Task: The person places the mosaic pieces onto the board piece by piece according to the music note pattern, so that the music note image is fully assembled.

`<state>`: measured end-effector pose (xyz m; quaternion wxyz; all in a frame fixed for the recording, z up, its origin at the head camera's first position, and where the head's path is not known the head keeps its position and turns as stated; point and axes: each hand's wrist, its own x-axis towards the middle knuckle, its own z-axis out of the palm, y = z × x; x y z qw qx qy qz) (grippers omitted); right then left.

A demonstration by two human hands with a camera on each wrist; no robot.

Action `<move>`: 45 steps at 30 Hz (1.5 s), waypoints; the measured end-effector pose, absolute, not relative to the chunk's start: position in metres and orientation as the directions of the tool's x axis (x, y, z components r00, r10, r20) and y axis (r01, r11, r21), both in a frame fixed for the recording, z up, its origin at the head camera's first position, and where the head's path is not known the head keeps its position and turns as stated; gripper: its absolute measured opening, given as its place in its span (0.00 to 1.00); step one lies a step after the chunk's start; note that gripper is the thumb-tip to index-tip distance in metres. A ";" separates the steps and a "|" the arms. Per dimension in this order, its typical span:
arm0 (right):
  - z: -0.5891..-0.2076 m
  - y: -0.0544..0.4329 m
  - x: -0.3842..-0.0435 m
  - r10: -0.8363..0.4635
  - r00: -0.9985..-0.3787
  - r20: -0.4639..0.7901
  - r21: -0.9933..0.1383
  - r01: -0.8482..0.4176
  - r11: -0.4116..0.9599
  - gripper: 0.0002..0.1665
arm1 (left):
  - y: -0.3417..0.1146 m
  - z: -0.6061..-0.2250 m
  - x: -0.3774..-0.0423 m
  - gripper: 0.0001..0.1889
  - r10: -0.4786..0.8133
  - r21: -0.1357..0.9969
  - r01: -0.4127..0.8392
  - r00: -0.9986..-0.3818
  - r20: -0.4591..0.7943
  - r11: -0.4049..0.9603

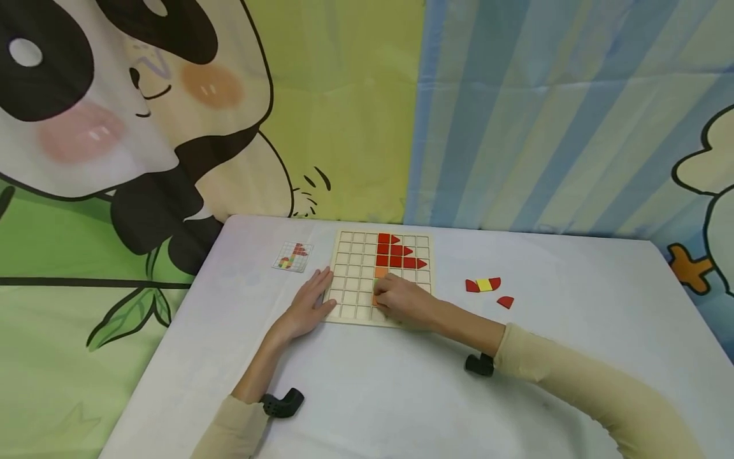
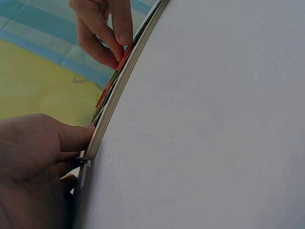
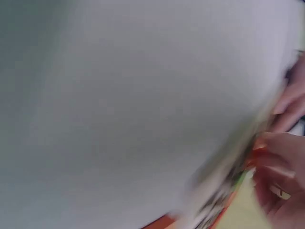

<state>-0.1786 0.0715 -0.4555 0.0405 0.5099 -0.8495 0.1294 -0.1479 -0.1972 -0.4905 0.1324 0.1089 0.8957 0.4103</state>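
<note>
A pale wooden grid board [image 1: 351, 280] lies on the white table. Red square and pointed tiles [image 1: 397, 261] fill cells in its upper right, with an orange tile [image 1: 381, 272] just below them. My right hand [image 1: 404, 299] is over the lower middle of the board, thumb and fingertips pinching an orange tile [image 3: 259, 151] down at the grid. A bit of green shows beside that tile in the left wrist view. My left hand [image 1: 306, 306] rests along the board's left edge with fingers extended, its thumb [image 2: 78, 138] on the rim at the near corner.
A small pattern card [image 1: 292, 257] lies left of the board. To the right are loose tiles: a yellow one [image 1: 484, 285] between two red ones, and a red rounded one [image 1: 505, 302]. A printed panda cloth [image 1: 344, 115] hangs behind the table.
</note>
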 end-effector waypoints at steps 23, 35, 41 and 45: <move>-0.447 0.217 -0.123 -0.601 -0.779 0.181 -0.371 -0.620 0.692 0.20 | -0.198 -0.491 -0.146 0.35 0.309 0.763 0.093 -0.940 -0.144 0.640; -0.454 0.246 -0.115 -0.572 -0.799 0.185 -0.371 -0.596 0.712 0.19 | -0.198 -0.490 -0.147 0.35 0.309 0.764 0.101 -0.942 -0.134 0.637; -0.454 0.247 -0.112 -0.569 -0.803 0.180 -0.381 -0.590 0.712 0.19 | -0.200 -0.491 -0.148 0.35 0.308 0.774 0.104 -0.944 -0.121 0.625; -0.454 0.244 -0.110 -0.556 -0.817 0.156 -0.389 -0.568 0.726 0.20 | -0.199 -0.493 -0.147 0.36 0.309 0.778 0.091 -0.941 -0.137 0.622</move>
